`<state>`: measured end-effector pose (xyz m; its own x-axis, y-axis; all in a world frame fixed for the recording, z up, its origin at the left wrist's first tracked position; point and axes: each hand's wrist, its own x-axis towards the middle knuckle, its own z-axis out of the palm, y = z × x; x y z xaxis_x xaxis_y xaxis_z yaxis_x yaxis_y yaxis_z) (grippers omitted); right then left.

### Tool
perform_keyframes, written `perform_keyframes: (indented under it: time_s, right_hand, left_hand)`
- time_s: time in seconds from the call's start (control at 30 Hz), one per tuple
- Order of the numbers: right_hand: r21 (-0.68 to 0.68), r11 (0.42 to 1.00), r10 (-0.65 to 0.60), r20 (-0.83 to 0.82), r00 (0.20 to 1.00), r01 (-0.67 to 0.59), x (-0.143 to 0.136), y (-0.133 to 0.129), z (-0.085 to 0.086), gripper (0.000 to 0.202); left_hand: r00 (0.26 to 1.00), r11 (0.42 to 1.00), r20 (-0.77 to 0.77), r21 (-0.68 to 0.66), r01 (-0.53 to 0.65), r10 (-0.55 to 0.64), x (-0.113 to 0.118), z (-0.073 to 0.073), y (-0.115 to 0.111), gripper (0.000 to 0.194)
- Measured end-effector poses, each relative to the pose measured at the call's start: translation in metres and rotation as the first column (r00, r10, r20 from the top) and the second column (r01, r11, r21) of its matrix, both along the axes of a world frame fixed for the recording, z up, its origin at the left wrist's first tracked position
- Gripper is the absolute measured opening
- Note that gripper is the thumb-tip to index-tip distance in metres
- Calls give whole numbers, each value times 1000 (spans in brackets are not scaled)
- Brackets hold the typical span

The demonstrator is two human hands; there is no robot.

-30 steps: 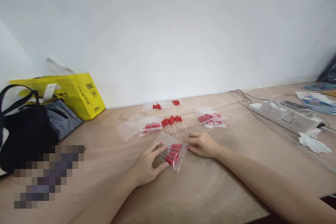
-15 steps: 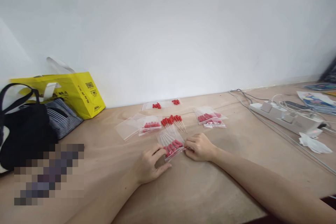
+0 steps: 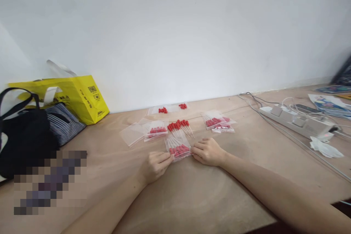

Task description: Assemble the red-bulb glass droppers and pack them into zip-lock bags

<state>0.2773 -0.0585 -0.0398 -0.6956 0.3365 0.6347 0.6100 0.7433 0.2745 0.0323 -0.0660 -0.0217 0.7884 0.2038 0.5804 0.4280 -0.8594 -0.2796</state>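
A clear zip bag (image 3: 177, 142) lies flat on the table with several red-tipped sticks inside, the red ends toward me. My left hand (image 3: 158, 165) pinches its near left corner. At the near right corner, the curled fingers of my right hand (image 3: 208, 152) grip the bag's edge. Just beyond it lie loose red-tipped sticks (image 3: 179, 126). Left of those is another filled zip bag (image 3: 155, 131), partly over flat clear bags (image 3: 132, 134). More filled zip bags (image 3: 218, 121) overlap on the right.
Farther back sit small bags with red pieces (image 3: 163, 110). A yellow bag (image 3: 95, 98) and a black bag (image 3: 30, 135) stand at the left. On the right are a power strip (image 3: 296, 120) with cables, a crumpled tissue (image 3: 326, 147) and printed sheets (image 3: 329, 104).
My left hand has closed from a spread grip to a pinch on the bag's corner. The bag's near edge now lies straighter across. My right hand has barely moved.
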Motion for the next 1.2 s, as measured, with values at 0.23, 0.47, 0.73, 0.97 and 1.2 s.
perform_keyframes:
  time_s: [0.23, 0.47, 0.73, 0.97, 1.2]
  right_hand:
    - [46, 999, -20, 35, 999, 19, -2, 3, 1, 26]
    - [64, 997, -36, 17, 999, 35, -2, 5, 2, 21]
    - [107, 993, -46, 41, 998, 42, 2, 9, 2, 24]
    - [138, 990, 7, 57, 998, -15, 3, 11, 1, 22]
    - [219, 974, 47, 28, 998, -52, -1, 10, 2, 17]
  left_hand:
    - [1000, 996, 7, 93, 13, -14, 10, 4, 16, 20]
    - [999, 991, 6, 130, 38, -39, 12, 8, 15, 23]
    - [998, 992, 59, 127, 9, -17, 8, 7, 17, 15]
    - [997, 971, 23, 228, 67, -74, 9, 10, 15, 15]
    - [996, 965, 6, 248, 89, -93, 9, 13, 13, 12]
